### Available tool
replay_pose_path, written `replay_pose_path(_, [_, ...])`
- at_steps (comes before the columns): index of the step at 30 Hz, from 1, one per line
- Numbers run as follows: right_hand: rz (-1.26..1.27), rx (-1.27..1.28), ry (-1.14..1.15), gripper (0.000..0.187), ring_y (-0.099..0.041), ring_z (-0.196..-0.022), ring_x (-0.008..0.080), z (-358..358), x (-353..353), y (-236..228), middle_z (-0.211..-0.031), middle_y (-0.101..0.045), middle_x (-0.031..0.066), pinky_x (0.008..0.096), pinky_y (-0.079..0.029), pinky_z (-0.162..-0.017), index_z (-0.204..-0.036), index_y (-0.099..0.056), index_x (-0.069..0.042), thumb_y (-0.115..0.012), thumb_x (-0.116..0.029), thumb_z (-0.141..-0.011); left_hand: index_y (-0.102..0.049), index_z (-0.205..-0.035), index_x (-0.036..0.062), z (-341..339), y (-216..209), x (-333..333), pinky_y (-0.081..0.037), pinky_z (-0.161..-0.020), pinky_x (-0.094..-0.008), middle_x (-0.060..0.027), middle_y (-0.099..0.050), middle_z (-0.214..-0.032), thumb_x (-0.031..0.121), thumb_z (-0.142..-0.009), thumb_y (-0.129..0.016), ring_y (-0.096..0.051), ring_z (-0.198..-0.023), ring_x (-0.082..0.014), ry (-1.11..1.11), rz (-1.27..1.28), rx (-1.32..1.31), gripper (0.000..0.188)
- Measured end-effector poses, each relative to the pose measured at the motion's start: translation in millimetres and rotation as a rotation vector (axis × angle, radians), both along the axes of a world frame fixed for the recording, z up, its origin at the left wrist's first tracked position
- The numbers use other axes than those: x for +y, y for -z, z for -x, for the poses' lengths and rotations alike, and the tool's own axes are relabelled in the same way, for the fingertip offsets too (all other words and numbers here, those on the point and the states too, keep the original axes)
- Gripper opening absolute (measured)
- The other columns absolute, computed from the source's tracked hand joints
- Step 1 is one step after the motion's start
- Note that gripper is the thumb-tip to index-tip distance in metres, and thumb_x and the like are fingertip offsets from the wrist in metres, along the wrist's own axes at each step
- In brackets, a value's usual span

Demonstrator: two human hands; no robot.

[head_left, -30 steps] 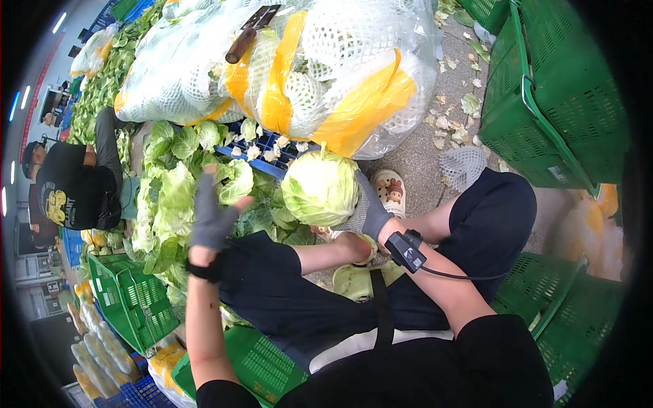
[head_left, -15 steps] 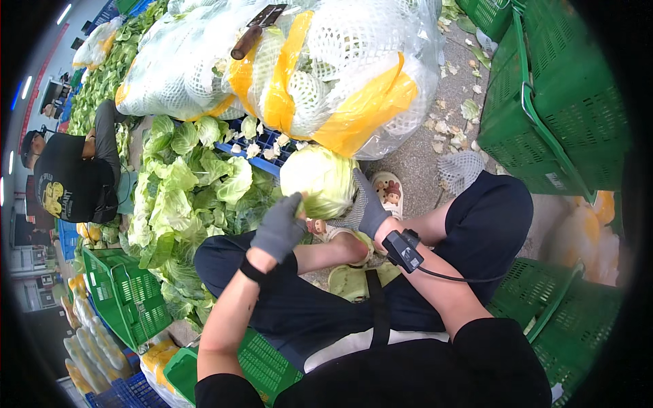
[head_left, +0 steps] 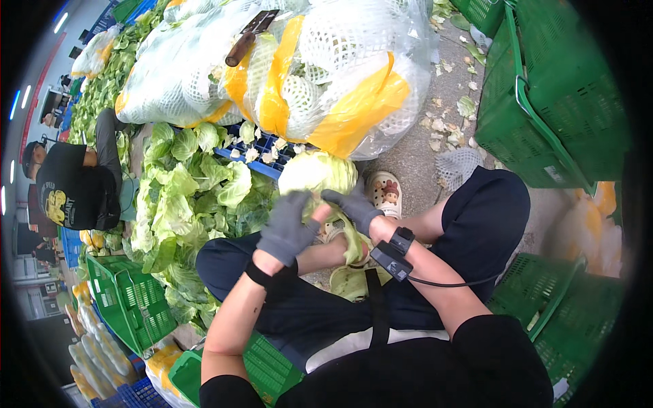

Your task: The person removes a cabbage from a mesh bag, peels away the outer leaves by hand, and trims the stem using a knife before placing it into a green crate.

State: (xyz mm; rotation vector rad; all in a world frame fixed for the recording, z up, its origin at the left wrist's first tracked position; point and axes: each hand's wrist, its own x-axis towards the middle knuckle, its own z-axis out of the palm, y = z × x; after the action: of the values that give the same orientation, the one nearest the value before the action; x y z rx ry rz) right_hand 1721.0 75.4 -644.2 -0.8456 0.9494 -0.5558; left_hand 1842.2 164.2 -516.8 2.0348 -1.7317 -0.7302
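Note:
A pale green cabbage (head_left: 315, 173) stands in front of me, partly covered by my hands. My left hand (head_left: 289, 226), in a grey glove with the thumb tip bare, is at its near left side. The fingers there are smeared and partly hidden, so their grip is unclear. My right hand (head_left: 356, 206), gloved too, reaches across the cabbage's near right side with its fingers bent. Below those fingers hangs a loose cabbage leaf (head_left: 353, 243), which they appear to pinch. A cleaver (head_left: 249, 39) with a wooden handle lies on the bagged cabbages beyond.
Large clear bags of net-wrapped cabbages (head_left: 340, 54) lie ahead. A heap of leaves (head_left: 180, 197) spreads at left, beside a blue crate (head_left: 252, 163) holding scraps. Green crates (head_left: 524, 115) stand at right, another (head_left: 129, 299) at lower left. A person (head_left: 78, 183) sits at far left.
My right hand has shifted from the cabbage's right side to its near face. My left hand has moved right and slightly down. A leaf now hangs down between my hands.

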Motion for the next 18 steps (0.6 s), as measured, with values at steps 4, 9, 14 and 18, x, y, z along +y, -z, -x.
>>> replay_pose_path(4, [0.08, 0.16, -0.101, 0.084, -0.049, -0.114, 0.0217, 8.7, -5.6, -2.5, -0.126, -0.047, 0.0144, 0.0291, -0.043, -0.095, -0.138, -0.022, 0.0, -0.072, -0.011, -0.072, -0.04, -0.133, 0.0004, -16.5, 33.6, -22.8, -0.032, -0.1, -0.048, -0.0319, -0.04, -0.128, 0.045, -0.085, -0.056, -0.035, -0.12, -0.0455, -0.108, 0.112, -0.257, 0.067])
replay_pose_path(9, [-0.113, 0.118, -0.282, 0.078, -0.052, -0.109, 0.022, 18.0, -10.0, -1.5, -0.12, -0.05, 0.0151, 0.0301, -0.045, -0.091, -0.137, -0.024, 0.001, -0.065, -0.004, -0.07, -0.037, -0.137, 0.0079, 1.0, 55.8, -34.7, -0.026, -0.105, -0.0476, -0.0312, -0.03, -0.137, 0.055, -0.081, -0.058, -0.026, -0.126, -0.0463, -0.309, 0.055, -0.288, 0.076])
replay_pose_path(14, [0.229, 0.491, -0.374, 0.097, -0.044, -0.122, 0.0429, 14.5, 3.5, -5.6, -0.134, -0.034, 0.0338, 0.0406, -0.04, -0.098, -0.144, -0.001, 0.0, -0.062, -0.023, -0.072, -0.041, -0.135, 0.0127, -10.6, 53.2, -37.3, -0.029, -0.103, -0.0465, -0.0286, -0.036, -0.133, 0.049, -0.08, -0.064, -0.029, -0.126, -0.042, -0.387, 0.038, -0.197, 0.07])
replay_pose_path(18, [0.19, 0.438, -0.344, 0.097, -0.039, -0.126, 0.0345, 8.9, -15.1, -14.0, -0.135, -0.038, 0.0269, 0.0356, -0.034, -0.104, -0.144, -0.01, -0.002, -0.07, -0.028, -0.071, -0.043, -0.134, 0.0129, -27.4, 58.6, -40.4, -0.031, -0.101, -0.0467, -0.0273, -0.042, -0.128, 0.042, -0.088, -0.054, -0.037, -0.12, -0.042, -0.333, 0.122, -0.169, 0.056])
